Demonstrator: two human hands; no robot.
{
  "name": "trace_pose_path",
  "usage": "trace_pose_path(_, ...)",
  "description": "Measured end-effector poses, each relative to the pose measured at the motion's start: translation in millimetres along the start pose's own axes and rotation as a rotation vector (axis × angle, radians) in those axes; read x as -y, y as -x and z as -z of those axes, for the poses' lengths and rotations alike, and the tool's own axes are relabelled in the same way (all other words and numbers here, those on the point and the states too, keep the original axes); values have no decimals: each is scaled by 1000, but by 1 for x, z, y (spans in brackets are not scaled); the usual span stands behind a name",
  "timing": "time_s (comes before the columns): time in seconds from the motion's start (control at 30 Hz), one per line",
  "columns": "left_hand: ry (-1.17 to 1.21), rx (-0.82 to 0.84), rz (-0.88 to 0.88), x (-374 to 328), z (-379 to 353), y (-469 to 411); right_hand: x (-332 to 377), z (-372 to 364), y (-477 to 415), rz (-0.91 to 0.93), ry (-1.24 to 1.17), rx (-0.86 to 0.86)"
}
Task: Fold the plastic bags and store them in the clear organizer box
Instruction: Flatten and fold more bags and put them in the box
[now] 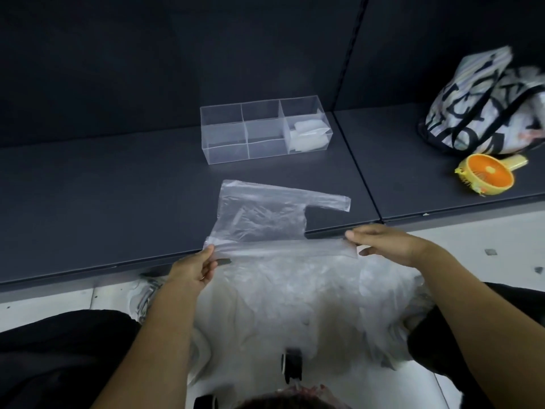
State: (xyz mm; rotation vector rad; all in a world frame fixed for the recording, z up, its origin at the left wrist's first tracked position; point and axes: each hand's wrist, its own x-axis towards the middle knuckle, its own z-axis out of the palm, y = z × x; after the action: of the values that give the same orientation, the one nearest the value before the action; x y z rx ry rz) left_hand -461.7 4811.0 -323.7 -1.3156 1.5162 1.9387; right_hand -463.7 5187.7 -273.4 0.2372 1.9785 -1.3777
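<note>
A clear plastic bag point(259, 215) lies flat on the dark shelf point(103, 187), one handle strip pointing right. Its near edge hangs off the shelf front. My left hand point(191, 268) pinches that edge at the left corner. My right hand point(386, 243) pinches it at the right end, so the edge is stretched between both hands. Behind the bag stands the clear organizer box point(262, 129) with several compartments. Folded plastic bags point(308, 137) sit in its right compartment. A heap of loose clear bags point(309, 305) rests in my lap below the hands.
A black-and-white patterned tote bag point(489, 104) stands at the back right. In front of it lies an orange and yellow handheld fan point(486, 174). A seam point(356, 160) splits the shelf into two panels. White floor shows beneath the shelf edge.
</note>
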Motion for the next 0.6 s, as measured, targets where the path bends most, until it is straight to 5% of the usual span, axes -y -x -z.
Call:
trace_pose_path(0.13, -2, 13, -2, 5, -2, -2, 2, 12, -1, 14, -84, 134)
trace_pose_path(0.27, -28, 9, 1, 9, -5, 0, -1, 9, -12, -31, -255, 93)
trace_pose_path(0.6, -118, -21, -83, 19, -20, 2, -16, 14, -31, -126, -435, -579)
